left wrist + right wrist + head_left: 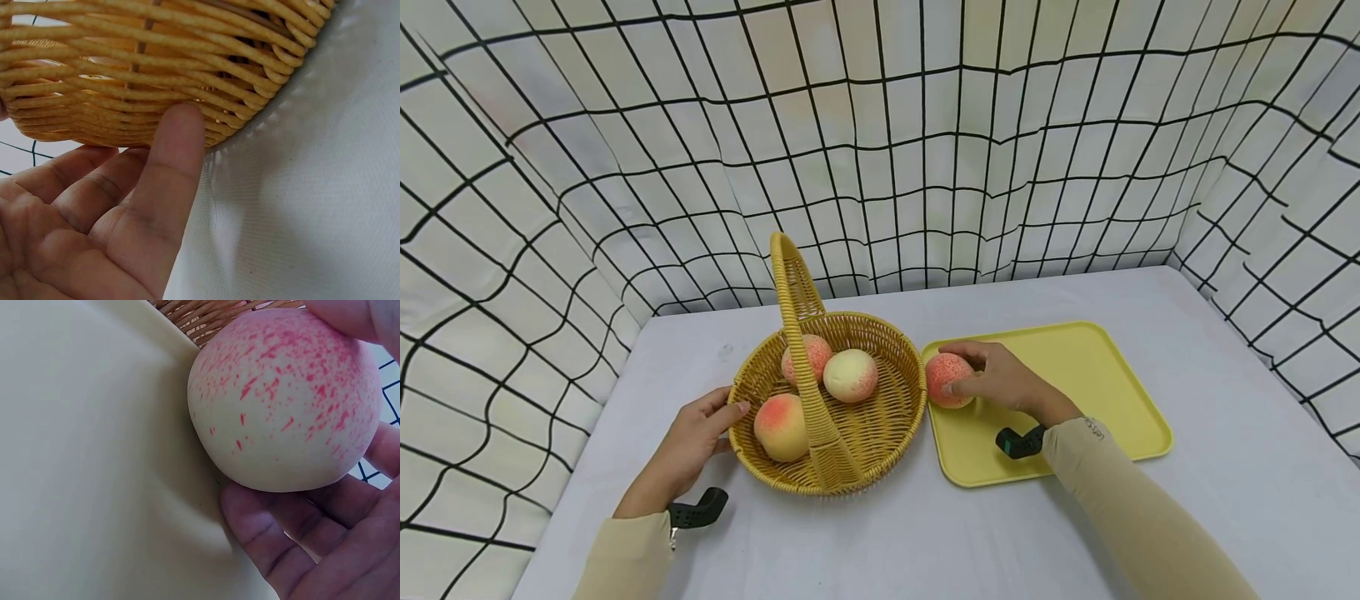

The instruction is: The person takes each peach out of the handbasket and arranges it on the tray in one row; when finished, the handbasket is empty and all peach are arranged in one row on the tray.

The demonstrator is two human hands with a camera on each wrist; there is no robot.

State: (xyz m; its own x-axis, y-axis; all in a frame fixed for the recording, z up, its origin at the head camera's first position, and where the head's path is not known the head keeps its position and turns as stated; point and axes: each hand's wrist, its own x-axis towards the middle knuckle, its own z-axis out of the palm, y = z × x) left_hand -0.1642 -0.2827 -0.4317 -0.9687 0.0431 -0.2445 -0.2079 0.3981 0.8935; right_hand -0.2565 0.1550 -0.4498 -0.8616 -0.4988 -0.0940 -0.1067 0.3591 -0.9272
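A round wicker basket (pixel 880 442) with a tall arched handle stands left of centre, holding a yellow-orange peach (pixel 781 427), a pale peach (pixel 851 376) and a pink-speckled peach (pixel 812 357). My left hand (pixel 696 437) holds the basket's left side, its thumb at the rim and its fingers (pixel 175 144) against the outer weave. Between the thumb and fingers of my right hand (pixel 1003 379) is another pink-speckled peach (pixel 947 382). This peach, pale below in the right wrist view, is gripped over the left edge of the yellow tray (pixel 1075 358), close beside the basket.
A white cloth covers the table (pixel 1000 542). White walls with black netting (pixel 925 150) rise behind the table and on both sides. The basket's right rim comes close to the tray's left edge. Each wrist carries a black camera mount (pixel 700 508).
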